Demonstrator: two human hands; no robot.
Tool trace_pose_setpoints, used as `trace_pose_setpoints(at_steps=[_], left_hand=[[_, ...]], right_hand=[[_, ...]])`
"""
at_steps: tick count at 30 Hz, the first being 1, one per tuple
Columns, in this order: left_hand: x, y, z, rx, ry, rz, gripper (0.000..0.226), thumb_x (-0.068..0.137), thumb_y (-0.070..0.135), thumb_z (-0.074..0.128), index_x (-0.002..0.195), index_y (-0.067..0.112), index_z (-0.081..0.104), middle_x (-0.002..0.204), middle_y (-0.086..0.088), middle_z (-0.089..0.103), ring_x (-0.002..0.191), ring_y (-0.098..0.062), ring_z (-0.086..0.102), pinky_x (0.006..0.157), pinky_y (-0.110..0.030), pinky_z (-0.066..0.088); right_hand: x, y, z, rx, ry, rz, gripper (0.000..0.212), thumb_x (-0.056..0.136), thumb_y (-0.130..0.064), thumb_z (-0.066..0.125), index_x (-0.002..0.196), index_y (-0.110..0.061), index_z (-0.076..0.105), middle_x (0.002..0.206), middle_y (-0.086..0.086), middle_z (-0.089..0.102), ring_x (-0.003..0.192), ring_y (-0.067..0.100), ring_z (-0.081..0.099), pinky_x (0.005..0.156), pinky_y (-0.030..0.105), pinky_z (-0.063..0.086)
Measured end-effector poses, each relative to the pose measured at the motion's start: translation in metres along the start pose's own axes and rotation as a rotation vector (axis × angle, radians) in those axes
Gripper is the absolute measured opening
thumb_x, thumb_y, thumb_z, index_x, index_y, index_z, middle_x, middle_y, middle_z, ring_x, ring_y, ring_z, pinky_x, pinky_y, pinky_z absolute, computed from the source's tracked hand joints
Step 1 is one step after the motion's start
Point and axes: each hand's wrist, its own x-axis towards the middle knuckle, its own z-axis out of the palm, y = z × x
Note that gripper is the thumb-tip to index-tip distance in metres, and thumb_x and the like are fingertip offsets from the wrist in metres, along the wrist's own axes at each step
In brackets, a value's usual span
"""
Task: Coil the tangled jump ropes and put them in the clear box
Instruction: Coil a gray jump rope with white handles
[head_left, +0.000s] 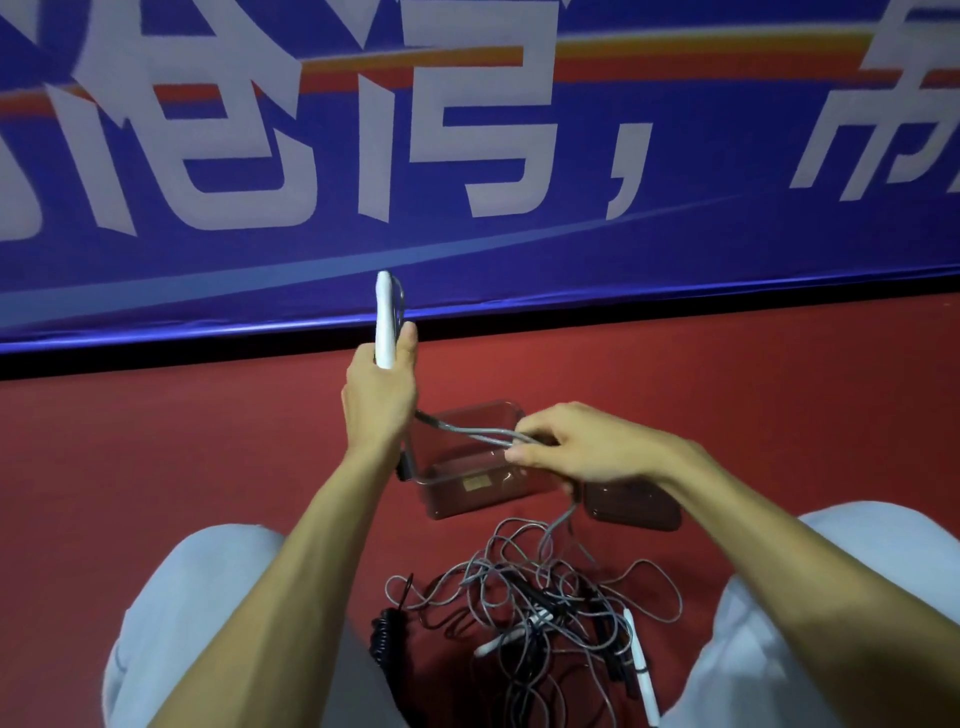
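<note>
Now my left hand (382, 395) is curled tight round a white plastic jump rope handle (384, 322) and holds it standing up. Thin grey rope strands (467, 434) run from under that hand across to my right hand (582, 447), which pinches them between fingers and thumb. Both hands are up over the clear plastic box (467, 483), which sits on the red floor (156, 441) in front of me. Just beside the box, on its right, lies a flat clear plastic piece (631, 504). From my right hand the grey rope hangs down to a big tangled pile of grey and black ropes (535, 613) on the floor between my knees. A second white handle (641, 665) lies at the right edge of the pile. A black curly cord (384, 634) lies at its left edge. Behind the floor stands a blue banner with big white letters (467, 249).
</note>
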Motion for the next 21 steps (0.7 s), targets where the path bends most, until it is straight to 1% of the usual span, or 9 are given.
trace_pose_setpoints(at_steps=[2, 5, 7, 9, 11, 13, 15, 18, 21], left_hand=[[0.000, -0.004, 0.000, 0.252, -0.073, 0.058, 0.049, 0.088, 0.068, 0.045, 0.082, 0.019, 0.049, 0.068, 0.001, 0.054, 0.061, -0.025, 0.050, 0.060, -0.035, 0.037], [-0.006, -0.007, 0.006, 0.622, -0.222, 0.149, 0.057, 0.090, 0.071, 0.029, 0.087, 0.018, 0.049, 0.083, -0.007, 0.062, 0.076, -0.035, 0.055, 0.065, -0.037, 0.038], [-0.013, -0.006, 0.011, 0.726, -0.338, 0.204, 0.059, 0.093, 0.069, 0.020, 0.082, 0.020, 0.049, 0.083, -0.007, 0.062, 0.076, -0.034, 0.053, 0.067, -0.038, 0.038], [-0.021, -0.001, 0.016, 0.774, -0.440, 0.220, 0.062, 0.095, 0.067, 0.014, 0.079, 0.021, 0.052, 0.081, -0.006, 0.060, 0.075, -0.030, 0.051, 0.069, -0.037, 0.038], [-0.029, 0.004, 0.021, 0.827, -0.525, 0.227, 0.067, 0.094, 0.067, 0.010, 0.073, 0.021, 0.053, 0.080, -0.008, 0.058, 0.078, -0.031, 0.050, 0.073, -0.038, 0.039], [-0.036, 0.011, 0.022, 0.873, -0.592, 0.240, 0.068, 0.093, 0.067, 0.007, 0.069, 0.023, 0.053, 0.080, -0.010, 0.058, 0.079, -0.032, 0.051, 0.075, -0.039, 0.041], [-0.043, 0.015, 0.022, 0.891, -0.645, 0.350, 0.063, 0.094, 0.065, 0.008, 0.074, 0.030, 0.056, 0.080, -0.006, 0.058, 0.078, -0.030, 0.050, 0.072, -0.037, 0.038], [-0.056, 0.021, 0.021, 0.812, -0.737, 0.602, 0.051, 0.097, 0.060, 0.018, 0.080, 0.028, 0.054, 0.066, 0.001, 0.055, 0.066, -0.025, 0.051, 0.060, -0.036, 0.033], [-0.061, 0.019, 0.021, 0.658, -0.807, 0.673, 0.043, 0.095, 0.052, 0.027, 0.081, 0.020, 0.053, 0.058, 0.003, 0.046, 0.054, -0.014, 0.043, 0.055, -0.036, 0.030]], right_hand=[[-0.002, 0.003, -0.008, 0.003, 0.093, -0.047, 0.018, 0.094, -0.035, 0.058, 0.079, -0.026, 0.061, 0.066, -0.009, 0.052, 0.059, 0.003, 0.046, 0.060, 0.022, 0.036], [-0.008, 0.009, -0.020, 0.036, 0.233, -0.106, 0.007, 0.094, -0.028, 0.061, 0.090, -0.024, 0.065, 0.079, -0.004, 0.064, 0.069, 0.011, 0.056, 0.068, 0.027, 0.044], [-0.009, 0.013, -0.022, 0.085, 0.343, -0.112, 0.008, 0.094, -0.021, 0.060, 0.093, -0.017, 0.067, 0.087, 0.002, 0.065, 0.073, 0.014, 0.061, 0.066, 0.026, 0.051], [-0.007, 0.016, -0.023, 0.122, 0.451, -0.096, 0.009, 0.094, -0.016, 0.060, 0.093, -0.013, 0.069, 0.088, 0.006, 0.061, 0.067, 0.010, 0.060, 0.062, 0.016, 0.051], [-0.005, 0.021, -0.024, 0.040, 0.562, -0.076, 0.009, 0.091, -0.017, 0.064, 0.091, -0.014, 0.072, 0.084, 0.003, 0.062, 0.067, 0.003, 0.056, 0.065, 0.007, 0.039], [-0.003, 0.025, -0.026, 0.041, 0.644, -0.030, 0.007, 0.087, -0.021, 0.069, 0.086, -0.018, 0.074, 0.082, -0.004, 0.065, 0.073, 0.002, 0.056, 0.068, 0.012, 0.039], [-0.002, 0.026, -0.026, 0.078, 0.707, 0.024, 0.005, 0.083, -0.024, 0.073, 0.082, -0.020, 0.076, 0.081, -0.006, 0.069, 0.075, 0.004, 0.060, 0.069, 0.017, 0.041], [-0.002, 0.026, -0.025, 0.186, 0.784, 0.106, 0.016, 0.072, -0.029, 0.082, 0.076, -0.018, 0.071, 0.064, -0.005, 0.061, 0.056, 0.005, 0.049, 0.056, 0.017, 0.038], [-0.003, 0.025, -0.028, 0.442, 0.759, 0.151, 0.030, 0.063, -0.027, 0.088, 0.074, -0.015, 0.064, 0.053, 0.000, 0.049, 0.044, 0.007, 0.037, 0.044, 0.020, 0.032]])
